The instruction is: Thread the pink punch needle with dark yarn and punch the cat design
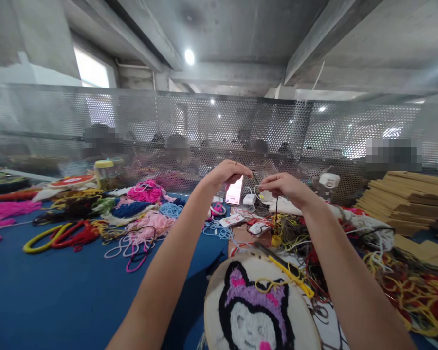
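Observation:
My left hand is raised above the table, its fingers pinched on one end of a dark strand of yarn. Level with it on the right, my right hand pinches the same dark yarn, whose tail hangs below the fingers. Whether a needle is among the fingertips is too small to tell. Below both hands lies a round embroidery hoop with a purple, black, white and pink tufted character on its cloth. A yellow utility knife and a loose yellow strand rest on its upper right.
Colourful yarn heaps lie left and right. A lit phone stands behind my hands. Brown cardboard sheets are stacked at far right. A yellow-lidded jar and a perforated metal screen stand at the back.

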Demonstrator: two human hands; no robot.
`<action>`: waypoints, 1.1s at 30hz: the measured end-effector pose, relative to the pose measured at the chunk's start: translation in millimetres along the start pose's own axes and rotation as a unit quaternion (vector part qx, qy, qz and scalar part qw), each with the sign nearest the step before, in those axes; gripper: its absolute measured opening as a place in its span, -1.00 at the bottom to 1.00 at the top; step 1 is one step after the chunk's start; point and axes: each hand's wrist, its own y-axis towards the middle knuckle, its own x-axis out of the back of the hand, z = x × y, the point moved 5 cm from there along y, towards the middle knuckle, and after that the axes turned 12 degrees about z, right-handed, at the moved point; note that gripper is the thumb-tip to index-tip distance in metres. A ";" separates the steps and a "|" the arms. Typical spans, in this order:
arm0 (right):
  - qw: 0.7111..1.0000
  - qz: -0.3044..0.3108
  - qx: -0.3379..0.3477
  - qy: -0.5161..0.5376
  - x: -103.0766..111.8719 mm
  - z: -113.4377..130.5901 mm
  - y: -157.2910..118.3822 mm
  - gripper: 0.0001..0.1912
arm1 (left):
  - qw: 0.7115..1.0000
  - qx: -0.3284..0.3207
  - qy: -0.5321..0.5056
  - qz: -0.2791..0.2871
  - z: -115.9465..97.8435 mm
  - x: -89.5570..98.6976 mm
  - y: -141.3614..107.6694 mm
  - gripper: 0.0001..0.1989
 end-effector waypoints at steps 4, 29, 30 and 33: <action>0.997 -0.057 0.033 0.028 13.5 2.9 -3.3 -0.87 | 0.991 0.004 0.025 0.129 -2.8 -12.9 -2.3 -0.88; 0.997 -0.048 0.044 0.047 14.3 16.4 -15.9 -0.95 | 0.993 0.001 0.056 0.108 -13.4 -24.7 -3.4 -0.92; 0.997 -0.049 0.050 0.045 13.5 19.5 -17.5 -0.95 | 0.996 0.011 0.065 0.065 -11.2 -22.1 -1.0 -0.92; 0.999 -0.009 0.032 0.034 3.3 23.3 -18.1 -0.94 | 0.997 -0.003 0.049 -0.066 -13.9 -12.5 -0.2 -0.90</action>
